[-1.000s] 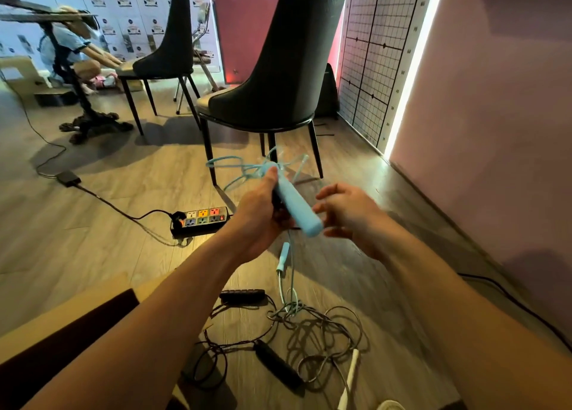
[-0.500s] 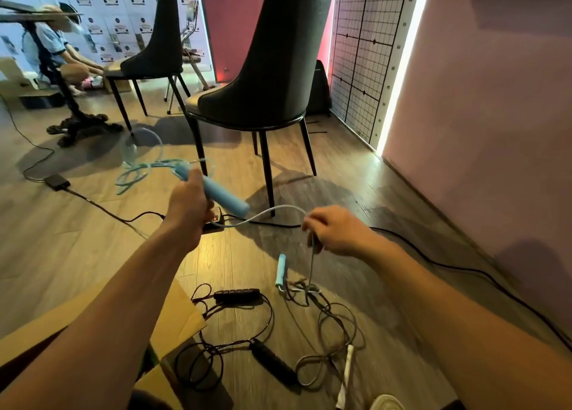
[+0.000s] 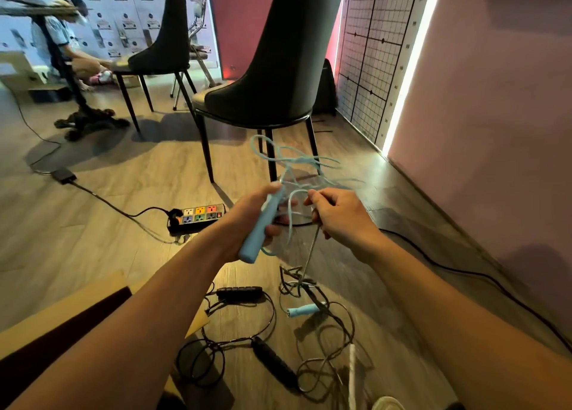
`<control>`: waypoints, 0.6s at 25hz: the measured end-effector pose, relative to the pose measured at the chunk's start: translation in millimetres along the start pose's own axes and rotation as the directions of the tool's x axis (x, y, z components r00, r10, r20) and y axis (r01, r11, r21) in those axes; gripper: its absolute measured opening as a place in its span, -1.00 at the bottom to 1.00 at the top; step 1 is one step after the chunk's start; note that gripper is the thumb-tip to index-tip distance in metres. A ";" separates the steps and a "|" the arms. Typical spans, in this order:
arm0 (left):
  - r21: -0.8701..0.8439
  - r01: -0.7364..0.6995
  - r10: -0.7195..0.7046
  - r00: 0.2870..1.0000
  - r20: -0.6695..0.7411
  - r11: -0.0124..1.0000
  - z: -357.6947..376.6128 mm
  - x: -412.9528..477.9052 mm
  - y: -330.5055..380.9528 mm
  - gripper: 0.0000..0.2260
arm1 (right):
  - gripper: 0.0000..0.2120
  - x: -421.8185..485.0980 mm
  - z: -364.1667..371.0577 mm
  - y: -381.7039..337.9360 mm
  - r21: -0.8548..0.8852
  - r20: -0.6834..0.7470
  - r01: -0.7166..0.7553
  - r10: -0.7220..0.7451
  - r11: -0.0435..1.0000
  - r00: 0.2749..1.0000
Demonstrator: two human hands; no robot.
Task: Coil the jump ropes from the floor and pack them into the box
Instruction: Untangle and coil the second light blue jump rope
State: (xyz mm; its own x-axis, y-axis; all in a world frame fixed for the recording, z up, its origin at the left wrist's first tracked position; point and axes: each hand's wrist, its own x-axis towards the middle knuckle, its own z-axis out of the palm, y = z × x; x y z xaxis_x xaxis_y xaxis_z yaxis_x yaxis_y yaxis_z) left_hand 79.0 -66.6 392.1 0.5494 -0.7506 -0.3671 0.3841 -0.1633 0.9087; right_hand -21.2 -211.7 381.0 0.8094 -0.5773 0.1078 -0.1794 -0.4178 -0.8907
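Observation:
My left hand [image 3: 247,216] grips a light blue jump rope handle [image 3: 261,227], with loops of its pale blue cord [image 3: 288,165] blurred above both hands. My right hand [image 3: 339,213] pinches the same cord, which runs down to a tangle on the floor. The rope's second blue handle [image 3: 303,310] lies there. A black jump rope with two black handles [image 3: 240,292] [image 3: 274,363] sprawls beside it, and a white handle [image 3: 352,375] lies lower right. The cardboard box [image 3: 62,313] sits at the lower left, partly behind my left arm.
A power strip [image 3: 198,216] with a black cable lies on the wooden floor left of my hands. A dark chair [image 3: 278,69] stands just beyond them, another chair [image 3: 164,47] farther left. A pink wall runs along the right, with a black cable beside it. A person sits at the far left.
My left hand swung back right with the blue handle, meeting my right hand. The cord loops now bunch above both hands, and the floor handle has shifted.

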 end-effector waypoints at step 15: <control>-0.352 -0.548 0.487 0.836 -0.251 0.759 -11.0 4.6 19.9 -0.93 | -0.81 -0.3 14.5 53.6 -0.624 0.522 0.088 0.330 0.777 0.787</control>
State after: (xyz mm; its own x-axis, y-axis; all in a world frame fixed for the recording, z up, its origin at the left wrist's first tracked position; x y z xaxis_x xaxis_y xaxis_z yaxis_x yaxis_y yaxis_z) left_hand 97.3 -66.3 406.3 0.8329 -0.5467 0.0861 0.2515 0.5125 0.8210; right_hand -23.0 -223.8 326.9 0.8695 -0.2259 -0.4392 -0.4167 -0.8130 -0.4068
